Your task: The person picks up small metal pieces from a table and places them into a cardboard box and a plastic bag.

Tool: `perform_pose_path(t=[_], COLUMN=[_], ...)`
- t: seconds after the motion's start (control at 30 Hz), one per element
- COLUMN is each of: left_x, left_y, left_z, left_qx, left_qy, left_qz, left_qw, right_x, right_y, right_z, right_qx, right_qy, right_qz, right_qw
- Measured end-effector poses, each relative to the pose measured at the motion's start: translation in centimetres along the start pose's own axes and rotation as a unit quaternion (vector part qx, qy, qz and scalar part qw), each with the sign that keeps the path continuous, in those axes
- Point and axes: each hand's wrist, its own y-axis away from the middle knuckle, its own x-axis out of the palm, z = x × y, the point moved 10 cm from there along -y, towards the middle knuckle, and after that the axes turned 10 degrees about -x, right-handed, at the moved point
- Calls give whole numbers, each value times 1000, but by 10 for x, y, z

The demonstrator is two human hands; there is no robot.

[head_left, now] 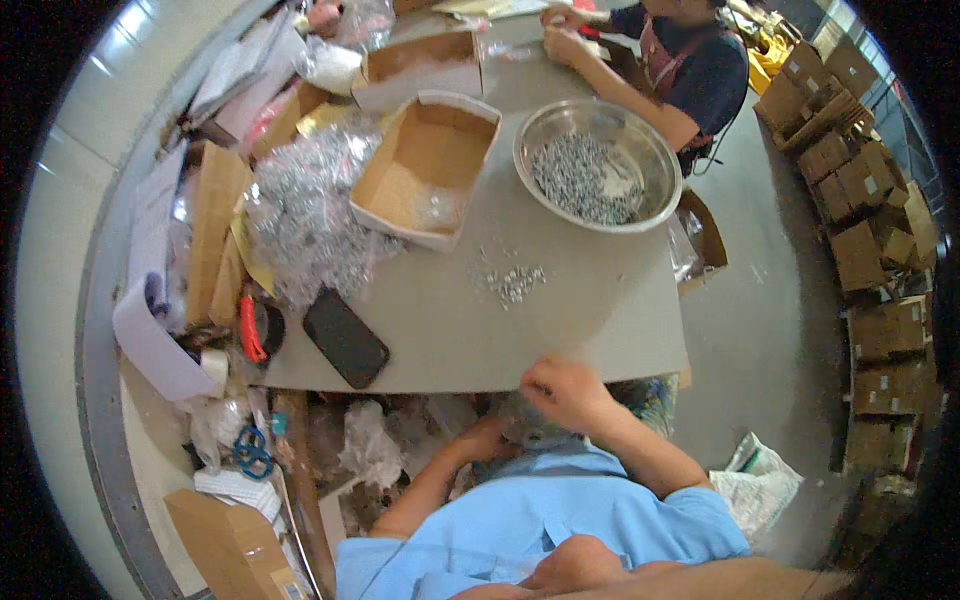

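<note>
My right hand [570, 395] curled, toward me from steel bowl [654, 175]; left hand [488, 440] farther from bowl, apart from right; cannot tell if either grips anything; small metal pieces [517, 284] near-left of bowl; I'd pinch few, lightly, lest they scatter.

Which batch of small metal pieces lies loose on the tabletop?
The small scattered pile, ahead of the right hand; the bigger batch sits inside the round metal bowl instead.
</note>
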Motion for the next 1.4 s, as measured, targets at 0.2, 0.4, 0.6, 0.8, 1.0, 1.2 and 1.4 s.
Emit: perform_pose_path(t=[0.2, 0.4, 0.6, 0.8, 1.0, 1.2, 1.4], left_x=[-71, -121, -136, -137, -130, -127, -214], left_y=[87, 95, 95, 92, 94, 86, 107], left_z=[-61, -99, -108, -129, -139, -125, -66], left_qx=[58, 203, 239, 247, 281, 195, 59], left_qy=[283, 407, 234, 110, 101, 145, 149], left_qz=[78, -69, -268, -311, -288, -242, -406], left_qw=[954, 888, 904, 911, 910, 939, 900], right_x=[26, -12, -19, -26, -12, -13, -5], right_y=[-12, -27, -14, -10, -6, -4, 2], right_z=[97, 97, 44, 33, 31, 35, -7], right_qx=[-290, -268, -86, -42, -77, -95, -7], right_qy=[-35, -112, -95, -159, -120, -116, -143], right_qz=[78, 16, 7, -7, 47, 52, 65], right_qw=[953, 957, 992, 986, 989, 987, 988])
